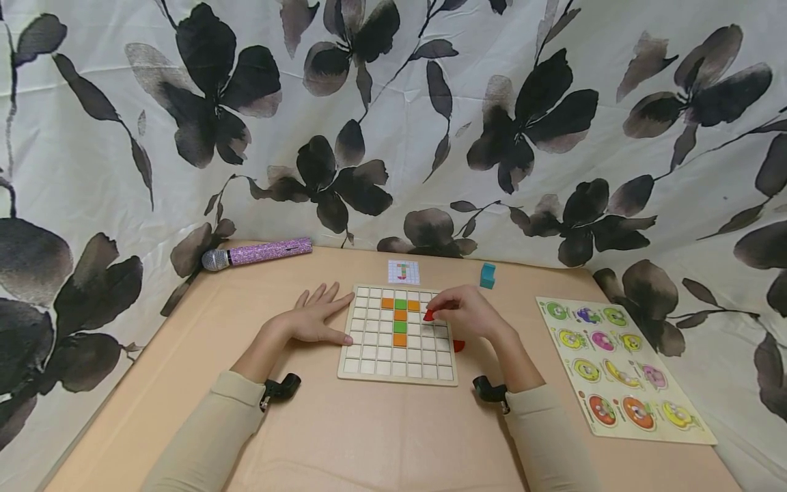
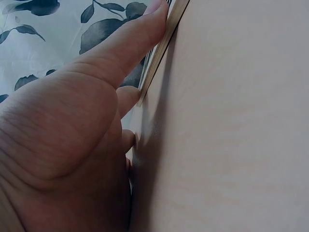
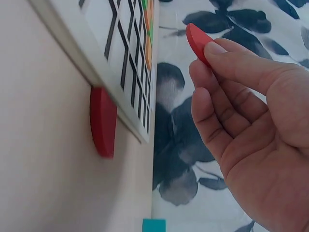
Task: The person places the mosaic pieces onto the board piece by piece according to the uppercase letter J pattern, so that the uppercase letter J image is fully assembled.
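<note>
A white grid board (image 1: 397,380) with a pale wooden rim lies on the table. Orange and green squares (image 1: 400,315) form a T on it. My left hand (image 1: 313,320) lies along the board's left side, fingers spread, the thumb at the rim. Between right thumb and index finger, my right hand (image 1: 470,313) pinches a small red piece with a curved edge (image 3: 197,42), held above the grid's upper right part. A second red curved piece (image 3: 103,123) rests on the table against the board's right edge.
Behind the board lie a small pattern card (image 1: 403,272) and a teal block (image 1: 488,275). A glittery purple microphone (image 1: 264,253) is at the back left. On the right lies a fruit picture board (image 1: 621,369). A floral cloth (image 1: 430,171) hangs behind the table.
</note>
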Motion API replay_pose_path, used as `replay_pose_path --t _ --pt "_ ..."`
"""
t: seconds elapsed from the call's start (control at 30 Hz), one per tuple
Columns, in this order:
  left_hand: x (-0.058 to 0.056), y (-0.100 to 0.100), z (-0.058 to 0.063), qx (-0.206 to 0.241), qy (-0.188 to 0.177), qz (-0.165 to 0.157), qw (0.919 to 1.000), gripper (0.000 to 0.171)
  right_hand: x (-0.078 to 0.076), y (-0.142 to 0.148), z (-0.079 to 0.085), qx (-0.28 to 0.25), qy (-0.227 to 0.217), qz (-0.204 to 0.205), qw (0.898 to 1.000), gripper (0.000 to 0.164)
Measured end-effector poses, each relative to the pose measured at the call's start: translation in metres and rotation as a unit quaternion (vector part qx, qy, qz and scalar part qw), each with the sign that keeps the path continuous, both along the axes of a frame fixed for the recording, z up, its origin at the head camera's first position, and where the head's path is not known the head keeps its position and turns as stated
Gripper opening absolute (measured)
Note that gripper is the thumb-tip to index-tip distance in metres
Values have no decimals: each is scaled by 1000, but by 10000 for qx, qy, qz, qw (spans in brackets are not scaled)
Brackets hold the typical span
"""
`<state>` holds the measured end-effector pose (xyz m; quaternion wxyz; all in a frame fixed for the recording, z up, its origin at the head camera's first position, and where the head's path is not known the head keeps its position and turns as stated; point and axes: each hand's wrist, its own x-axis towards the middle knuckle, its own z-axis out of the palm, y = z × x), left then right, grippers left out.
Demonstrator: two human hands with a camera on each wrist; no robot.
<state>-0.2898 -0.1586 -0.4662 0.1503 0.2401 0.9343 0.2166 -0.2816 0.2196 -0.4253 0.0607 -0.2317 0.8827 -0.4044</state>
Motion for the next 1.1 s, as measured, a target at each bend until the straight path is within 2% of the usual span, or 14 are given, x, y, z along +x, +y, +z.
replay_pose_path --t 0.3,0.47,0.57,0.7,0.8,0.87,1.03,1.1 --pt "0 -1 0 -79 -3 11 10000 107 6 -21 1 182 2 441 9989 17" --pt "1 0 2 79 -49 -33 10000 109 9 -28 2 265 22 646 9976 16" --pt "-2 -1 -6 240 15 -88 9997 110 10 -32 2 328 75 831 9960 15" --pt "0 -1 -3 297 -28 -94 9995 111 11 -38 2 433 84 1012 9939 15" --pt "5 1 6 252 -131 -60 9996 111 12 -41 1 466 41 1136 9924 13" --pt "0 -1 -1 300 -61 -88 9995 110 13 -43 0 493 12 1213 9914 12" --pt "-1 -2 -2 337 -50 -71 9994 111 15 -47 -2 545 -38 1370 9891 12" --pt "3 0 3 293 -85 -60 9995 112 16 -48 -2 585 -38 1422 9881 13"
